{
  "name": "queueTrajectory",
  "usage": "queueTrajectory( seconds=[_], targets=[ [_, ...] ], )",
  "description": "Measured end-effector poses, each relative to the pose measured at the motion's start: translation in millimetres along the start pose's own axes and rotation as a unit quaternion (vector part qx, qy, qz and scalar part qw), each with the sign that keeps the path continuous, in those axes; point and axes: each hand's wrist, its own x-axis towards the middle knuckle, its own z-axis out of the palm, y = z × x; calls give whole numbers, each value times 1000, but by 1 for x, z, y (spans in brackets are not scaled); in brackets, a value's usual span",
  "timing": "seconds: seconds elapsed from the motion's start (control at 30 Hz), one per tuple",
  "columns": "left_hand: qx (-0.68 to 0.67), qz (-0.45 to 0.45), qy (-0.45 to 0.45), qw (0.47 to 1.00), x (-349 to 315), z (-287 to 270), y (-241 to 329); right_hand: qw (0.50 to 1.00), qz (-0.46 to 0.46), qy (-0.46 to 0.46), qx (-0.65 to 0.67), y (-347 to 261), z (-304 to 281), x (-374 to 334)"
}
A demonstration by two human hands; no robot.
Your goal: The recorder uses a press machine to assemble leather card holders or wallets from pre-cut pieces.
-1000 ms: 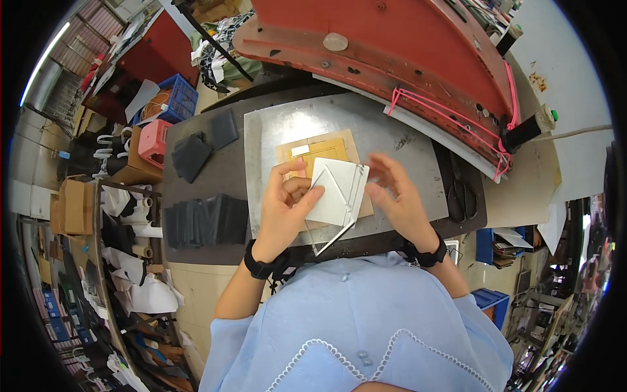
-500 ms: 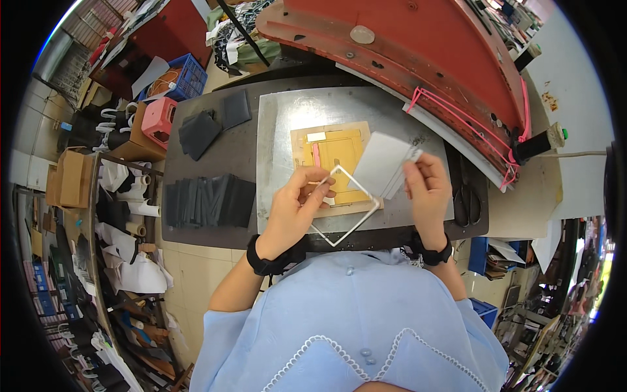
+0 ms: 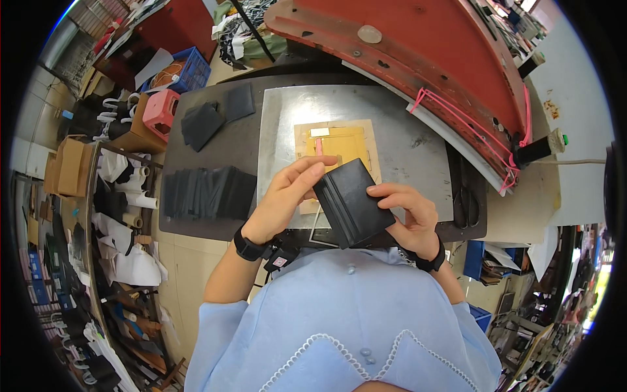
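Note:
My right hand grips a black card-holder panel by its right edge, thumb below and fingers on the face. Slot lines run along the panel's left side. My left hand is closed at the panel's upper left, its fingertips close to that edge. A thin white frame shows partly below my left hand, the rest hidden behind the panel; my left fingers seem to pinch it. Beyond the hands, a yellow template on a tan board lies on the metal plate.
Stacked black pieces lie on the dark table at left, with more black pieces behind. A large red machine overhangs the back right. Black scissors rest at right. A pink stool and a blue crate stand beyond the left edge.
The piece in my right hand, pale grey before, now shows a black face and has moved down and left over the white frame. My left hand has shifted slightly left and up.

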Motion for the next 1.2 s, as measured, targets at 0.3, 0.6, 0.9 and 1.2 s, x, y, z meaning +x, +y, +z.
queueTrajectory(
  seconds=[0.3, 0.6, 0.9, 1.2],
  targets=[
    [-110, 2, 26, 994, -7, -19, -10, 989, 65, -21, -132, 7, 26, 7],
    [506, 5, 214, 835, -39, -105, 26, 956, 87, -90, -266, 36, 30, -1],
    [591, 164, 287, 736, -61, -150, -1, 966, 150, -76, -199, 30, 23, -7],
    [581, 96, 291, 754, -50, -252, 41, 907, 407, 65, -87, -45, -118, -73]
  ],
)
